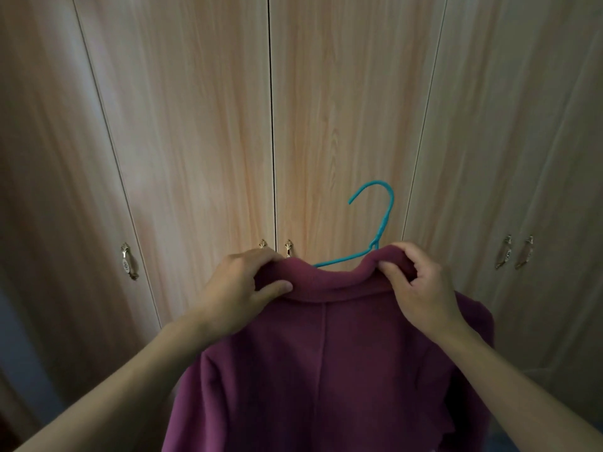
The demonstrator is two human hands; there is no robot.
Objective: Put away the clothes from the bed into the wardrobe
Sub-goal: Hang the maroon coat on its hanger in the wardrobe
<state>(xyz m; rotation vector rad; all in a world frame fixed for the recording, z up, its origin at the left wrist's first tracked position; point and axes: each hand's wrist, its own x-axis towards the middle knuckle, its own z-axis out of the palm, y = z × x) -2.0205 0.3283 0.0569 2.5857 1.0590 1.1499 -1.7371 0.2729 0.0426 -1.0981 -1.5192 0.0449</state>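
Head view: the collar (339, 282) of a plum coat (323, 370) is pinched at both ends. On the left hand (241, 288) the thumb is pressed against the near face of the collar while the other fingers are curled over its top edge; on the right hand (421, 288) the fingers (396, 274) are folded tightly round a bunched fold of collar. The coat is held up at chest height, its back turned to the camera, and is hung on a blue hanger (378, 223) whose hook is raised clear above the collar. The two-handed hold is judged to be for settling the collar squarely on the hanger, so that the garment will not slide off once hung.

Just behind the coat, the wardrobe doors (202, 125) are seen closed, with a pair of ornate handles (275, 246) close beside the left hand's fingertips. A hand will probably have to be freed to open a door before the coat can go inside.

The hanger's shoulders are covered by the cloth, so its seating cannot be checked. The coat's hem and sleeves are cut off at the lower edge. No bed is seen, and the wardrobe's inside is hidden.
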